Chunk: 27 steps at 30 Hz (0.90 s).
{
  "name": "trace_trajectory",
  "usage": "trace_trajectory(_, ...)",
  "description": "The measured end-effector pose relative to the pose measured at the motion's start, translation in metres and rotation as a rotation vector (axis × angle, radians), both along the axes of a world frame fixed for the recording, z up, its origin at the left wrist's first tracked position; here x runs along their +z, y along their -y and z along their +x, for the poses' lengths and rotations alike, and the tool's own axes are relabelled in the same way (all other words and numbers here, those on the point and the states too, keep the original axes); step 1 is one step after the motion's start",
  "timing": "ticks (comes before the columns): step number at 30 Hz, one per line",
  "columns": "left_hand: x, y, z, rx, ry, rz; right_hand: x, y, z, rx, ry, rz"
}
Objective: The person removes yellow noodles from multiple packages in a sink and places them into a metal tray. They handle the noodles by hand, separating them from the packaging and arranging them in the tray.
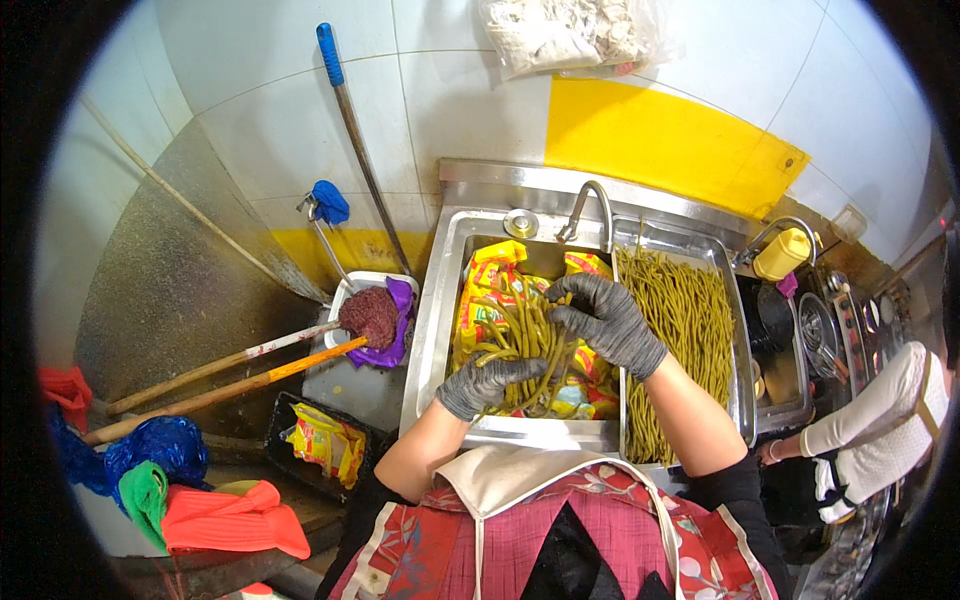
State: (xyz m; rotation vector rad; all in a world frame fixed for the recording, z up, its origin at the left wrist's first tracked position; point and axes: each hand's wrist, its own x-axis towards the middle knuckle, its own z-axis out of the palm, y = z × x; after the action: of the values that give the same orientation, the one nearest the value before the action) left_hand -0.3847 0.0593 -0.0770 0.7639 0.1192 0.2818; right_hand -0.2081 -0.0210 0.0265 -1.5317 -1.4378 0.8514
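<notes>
My left hand (491, 384), in a dark grey knit glove, holds a loose bunch of long green beans (529, 330) over the sink basin. My right hand (611, 322), gloved the same way, has its thumb and fingertips closed at the upper ends of the bunch. Below and around both hands, yellow and red printed plastic packets (474, 304) lie in the stainless steel sink (439, 300). Right of the basin, a metal tray (742, 375) holds many more long beans (679, 330), laid mostly lengthwise; my right forearm crosses over it.
A curved faucet (587, 210) rises behind the basin. Mops (367, 319) stand in a white bucket (375, 279) at left, near a black crate (281, 435) holding yellow packets. A yellow bottle (781, 253) stands by a second sink at right. Another person's sleeve (862, 409) is close by.
</notes>
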Motion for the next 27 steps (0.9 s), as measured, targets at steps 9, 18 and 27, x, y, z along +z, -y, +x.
trace_trajectory(9, 0.021, 0.006, 0.01, -0.015, 0.018, 0.345, 0.0, 0.0, 0.008, 0.057, 0.033, 0.027)
trace_trajectory(18, 0.045, -0.004, 0.021, -0.029, -0.024, 0.655, -0.033, 0.032, 0.054, 0.284, -0.096, -0.184)
trace_trajectory(27, 0.038, 0.011, 0.045, -0.362, -0.115, 0.387, -0.043, 0.032, 0.02, 0.214, -0.589, -0.062)
